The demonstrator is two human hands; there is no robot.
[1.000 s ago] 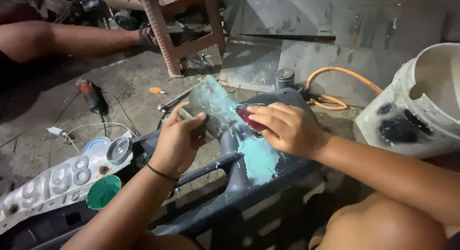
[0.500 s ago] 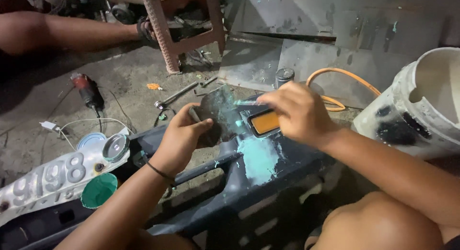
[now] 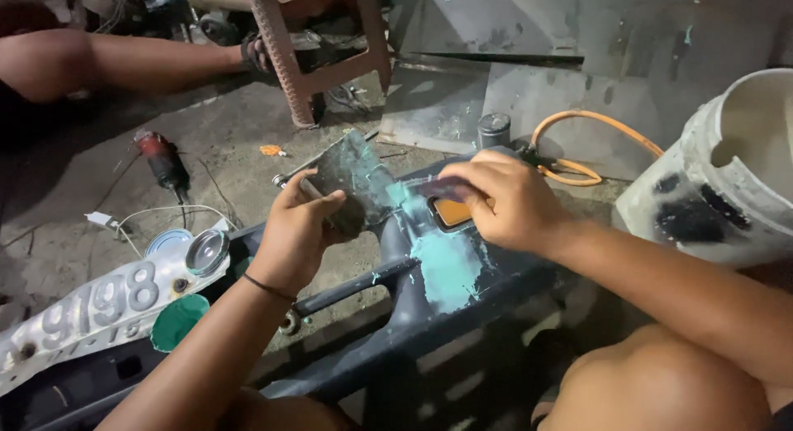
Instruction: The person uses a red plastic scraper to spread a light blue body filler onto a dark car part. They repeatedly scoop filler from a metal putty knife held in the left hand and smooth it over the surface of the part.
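Dark flat board (image 3: 351, 176), smeared with teal filler, is held tilted over the dark plastic vehicle panel (image 3: 429, 315); it looks thin, stiff and light, likely slick where the paste is wet; best gripped by its bare lower edge, as now. Left hand (image 3: 297, 233) is closed around that lower edge, thumb on top, fingers curled under; a thin metal strip (image 3: 310, 187) seems pinched with it, not clear. Right hand (image 3: 508, 204) is pressed down on an orange-faced pad (image 3: 450, 212), fingers bent and closed over it; pad looks soft-backed, small, easily slipped on wet filler. Teal filler patch (image 3: 446, 266) sits on the panel just below the pad; fragile until set, not to be touched.

Hidden or unclear: pad's back under the fingers; board's underside; panel's lower part in shadow and cut off by the frame edge. White bucket (image 3: 727, 175) is cut off at right. Grey licence plate (image 3: 99, 307) and teal lid (image 3: 178, 319) lie left; red power tool (image 3: 165, 160) on the floor beyond; another person's leg (image 3: 124, 59) top left.
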